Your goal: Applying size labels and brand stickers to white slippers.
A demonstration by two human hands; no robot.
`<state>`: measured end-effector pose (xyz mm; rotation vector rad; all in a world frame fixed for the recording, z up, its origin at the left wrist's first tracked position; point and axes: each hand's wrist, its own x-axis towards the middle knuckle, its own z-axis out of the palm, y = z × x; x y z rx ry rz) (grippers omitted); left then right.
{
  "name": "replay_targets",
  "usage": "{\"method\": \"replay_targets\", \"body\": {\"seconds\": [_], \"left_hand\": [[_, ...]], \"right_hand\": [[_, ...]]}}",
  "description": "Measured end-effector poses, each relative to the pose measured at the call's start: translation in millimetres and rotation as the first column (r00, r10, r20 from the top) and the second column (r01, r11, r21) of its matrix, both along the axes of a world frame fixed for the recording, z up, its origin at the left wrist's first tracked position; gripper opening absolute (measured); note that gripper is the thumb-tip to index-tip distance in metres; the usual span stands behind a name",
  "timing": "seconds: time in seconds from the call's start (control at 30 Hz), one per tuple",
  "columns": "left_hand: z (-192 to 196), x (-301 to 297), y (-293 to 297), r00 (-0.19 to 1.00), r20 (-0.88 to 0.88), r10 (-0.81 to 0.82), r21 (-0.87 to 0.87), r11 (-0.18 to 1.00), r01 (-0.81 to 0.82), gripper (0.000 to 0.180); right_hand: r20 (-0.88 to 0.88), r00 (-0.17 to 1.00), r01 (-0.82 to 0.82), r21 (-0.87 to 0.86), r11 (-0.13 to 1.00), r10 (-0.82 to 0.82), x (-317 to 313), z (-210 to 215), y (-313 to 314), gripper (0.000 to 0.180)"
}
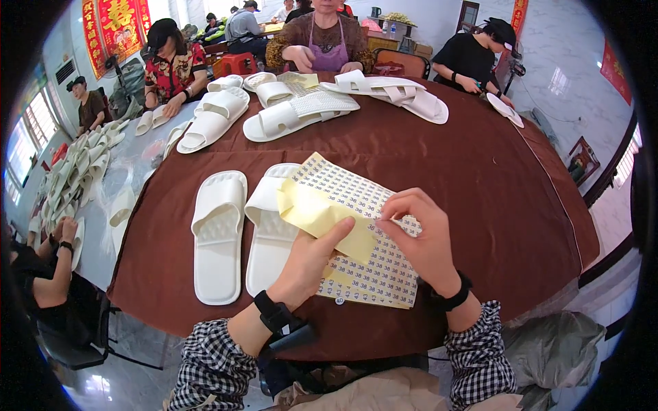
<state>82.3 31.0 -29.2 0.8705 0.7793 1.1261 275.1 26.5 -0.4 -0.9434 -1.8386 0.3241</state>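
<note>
My left hand (312, 257) grips a sheet of small printed stickers (343, 181), its thumb lying over the bare yellow backing. More of the printed sheet hangs down below the hand. At the sheet's right side my right hand (421, 236) is closed, thumb and forefinger pinched together against the stickers. Whatever sits between those fingertips is too small to make out. To the left, a white slipper (219, 236) lies flat on the brown cloth, toe end away from me. Beside it is a second white slipper (264, 226), partly covered by the sheet and my left hand.
Several white slippers (301, 113) are gathered at the far side of the brown-covered table (507, 205). A grey table (130, 171) on the left bears a heap of pale slipper parts (79, 168). Other people work around the tables; one across wears a purple apron (325, 48).
</note>
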Motion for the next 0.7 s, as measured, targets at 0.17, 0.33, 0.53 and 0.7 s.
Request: {"method": "replay_targets", "body": {"seconds": [0.17,0.33,0.53,0.7], "left_hand": [[1.7,-0.1,-2.6,0.905,0.065,-0.42,-0.179,0.888,0.424,0.047],[9.1,-11.0,-36.0,0.785,-0.134,-0.605,-0.18,0.793,0.581,0.053],[24.8,-67.6,-78.7,0.483,-0.818,-0.311,0.192,0.645,0.74,0.038],[3.2,-97.1,-91.1,0.215,-0.804,0.554,0.576,0.637,0.512,0.056]], "right_hand": [[-0.324,0.941,-0.201,-0.302,0.932,0.098,11.9,-7.0,7.9,0.014],[-0.354,0.92,-0.33,-0.469,0.819,0.168,13.4,24.2,4.9,0.017],[-0.021,0.891,-0.361,-0.637,0.681,0.453,-21.7,57.2,18.3,0.016],[0.006,0.84,-0.377,-0.713,0.591,0.543,-72.0,24.4,45.5,0.018]]}}
